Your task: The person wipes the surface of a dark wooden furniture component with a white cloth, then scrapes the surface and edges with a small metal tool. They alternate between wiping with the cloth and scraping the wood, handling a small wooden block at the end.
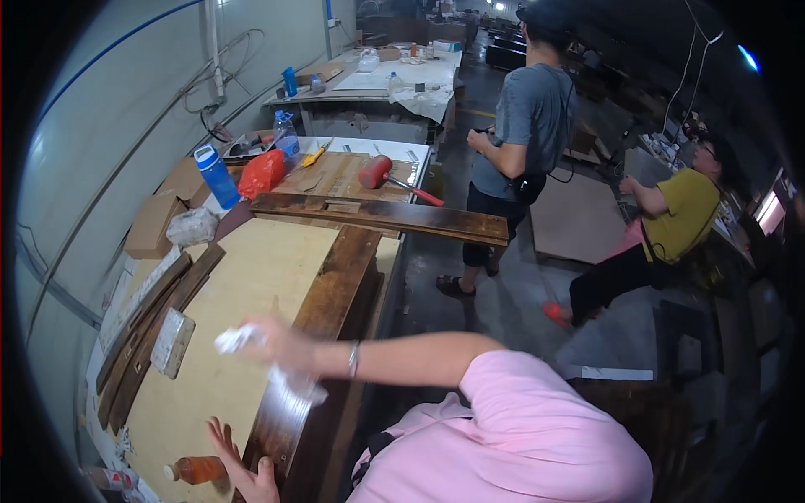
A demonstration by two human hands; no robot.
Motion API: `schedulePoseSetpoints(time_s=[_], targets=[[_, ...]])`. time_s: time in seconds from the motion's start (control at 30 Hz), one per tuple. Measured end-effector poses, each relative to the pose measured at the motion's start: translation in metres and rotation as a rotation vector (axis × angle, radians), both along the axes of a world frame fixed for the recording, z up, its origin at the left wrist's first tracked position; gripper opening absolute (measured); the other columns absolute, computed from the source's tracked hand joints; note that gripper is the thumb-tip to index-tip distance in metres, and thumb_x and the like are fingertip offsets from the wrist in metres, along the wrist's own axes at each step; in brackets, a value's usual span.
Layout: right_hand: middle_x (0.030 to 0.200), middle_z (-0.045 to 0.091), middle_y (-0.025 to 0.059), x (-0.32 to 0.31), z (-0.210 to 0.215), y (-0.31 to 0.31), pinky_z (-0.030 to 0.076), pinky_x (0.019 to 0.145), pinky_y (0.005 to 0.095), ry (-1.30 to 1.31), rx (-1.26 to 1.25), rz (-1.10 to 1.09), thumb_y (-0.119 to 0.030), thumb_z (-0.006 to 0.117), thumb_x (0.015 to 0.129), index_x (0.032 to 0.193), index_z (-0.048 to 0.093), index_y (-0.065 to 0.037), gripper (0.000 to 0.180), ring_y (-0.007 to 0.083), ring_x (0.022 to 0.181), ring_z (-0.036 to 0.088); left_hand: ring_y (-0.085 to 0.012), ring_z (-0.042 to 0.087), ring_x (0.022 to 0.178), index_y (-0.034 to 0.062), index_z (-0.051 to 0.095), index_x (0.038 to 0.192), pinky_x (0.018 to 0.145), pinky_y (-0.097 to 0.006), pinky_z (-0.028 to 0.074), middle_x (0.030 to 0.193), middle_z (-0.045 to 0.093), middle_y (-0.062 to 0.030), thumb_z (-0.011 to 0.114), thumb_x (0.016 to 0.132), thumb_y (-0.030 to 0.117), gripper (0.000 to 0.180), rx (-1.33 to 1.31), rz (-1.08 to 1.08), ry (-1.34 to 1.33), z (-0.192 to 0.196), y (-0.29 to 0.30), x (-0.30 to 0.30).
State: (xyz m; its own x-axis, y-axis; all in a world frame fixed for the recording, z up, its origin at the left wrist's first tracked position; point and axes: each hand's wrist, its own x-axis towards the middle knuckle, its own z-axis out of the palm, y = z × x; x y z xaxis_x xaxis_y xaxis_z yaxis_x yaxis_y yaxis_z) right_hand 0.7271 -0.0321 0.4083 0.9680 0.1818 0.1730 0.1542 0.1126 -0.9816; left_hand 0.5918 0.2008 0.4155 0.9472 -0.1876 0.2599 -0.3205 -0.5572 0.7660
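A crumpled white cloth [241, 338] is bunched in my right hand [285, 345], which is smeared by motion above a long dark-brown wooden board [289, 411]. Part of the cloth hangs below the hand, over the board's glossy face. My left hand [243, 474] is at the board's near end, fingers and thumb spread, holding nothing. Beside its fingers a small bottle of amber liquid [199, 469] lies on its side on the pale plywood sheet [268, 251]. Across the board's far end lies another dark wooden piece [394, 220].
Dark wooden strips [159, 327] and a whitish block [173, 343] lie on the left. Farther off are a blue bottle [217, 178], a red bag [262, 173] and a red mallet [376, 173]. A person in grey [537, 109] stands beyond; another in yellow [688, 205] is at right.
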Motion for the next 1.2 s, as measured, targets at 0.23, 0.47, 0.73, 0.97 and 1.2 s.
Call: schedulePoseSetpoints(time_s=[0.23, 0.47, 0.73, 0.97, 1.2], targets=[[0.150, 0.037, 0.0260, -0.071, 0.012, 0.056, 0.031, 0.117, 0.0417, -0.277, -0.090, 0.316, -0.034, 0.079, 0.080, 0.154, 0.024, 0.003, 0.099, 0.0360, 0.142, 0.036, -0.0264, 0.051, 0.131, -0.0044, 0.047, 0.144, 0.112, -0.038, 0.038, 0.145, 0.051, -0.0161, 0.055, 0.086, -0.003, 0.059, -0.452, 0.156, -0.100, -0.004, 0.031, 0.003], [0.141, 0.046, 0.0267, -0.070, 0.009, 0.046, 0.031, 0.115, 0.0507, -0.737, -0.813, 0.391, -0.043, 0.092, 0.057, 0.142, 0.042, 0.004, 0.109, 0.0444, 0.138, 0.038, -0.0271, 0.063, 0.103, 0.0027, 0.065, 0.126, 0.092, -0.036, 0.051, 0.117, 0.064, -0.0128, 0.066, 0.075, -0.002, 0.051, 0.314, 0.713, -0.440, 0.053, 0.089, -0.067], [0.127, 0.054, 0.0154, -0.079, 0.004, 0.066, 0.039, 0.107, 0.0465, -0.802, -1.092, 0.423, -0.035, 0.093, 0.055, 0.137, 0.049, -0.003, 0.099, 0.0351, 0.120, 0.050, -0.0338, 0.063, 0.098, 0.0109, 0.070, 0.119, 0.088, -0.045, 0.050, 0.106, 0.068, -0.0151, 0.057, 0.085, 0.006, 0.037, 0.592, 0.818, -0.145, -0.020, 0.149, -0.128], [0.126, 0.055, 0.0146, -0.087, 0.001, 0.068, 0.039, 0.107, 0.0459, -0.827, -1.112, 0.405, -0.030, 0.093, 0.054, 0.135, 0.052, -0.004, 0.095, 0.0338, 0.120, 0.051, -0.0364, 0.065, 0.093, 0.0052, 0.066, 0.121, 0.086, -0.045, 0.052, 0.100, 0.066, -0.0212, 0.057, 0.087, 0.004, 0.035, -0.300, 1.108, 0.048, -0.026, 0.166, -0.144], [0.128, 0.054, 0.0141, -0.086, -0.001, 0.061, 0.038, 0.108, 0.0473, -0.820, -1.143, 0.366, -0.030, 0.095, 0.052, 0.137, 0.051, -0.003, 0.100, 0.0340, 0.122, 0.051, -0.0355, 0.064, 0.092, 0.0064, 0.070, 0.117, 0.085, -0.041, 0.051, 0.098, 0.068, -0.0170, 0.059, 0.083, 0.003, 0.035, 0.373, 1.081, -0.257, -0.052, 0.184, -0.187]])
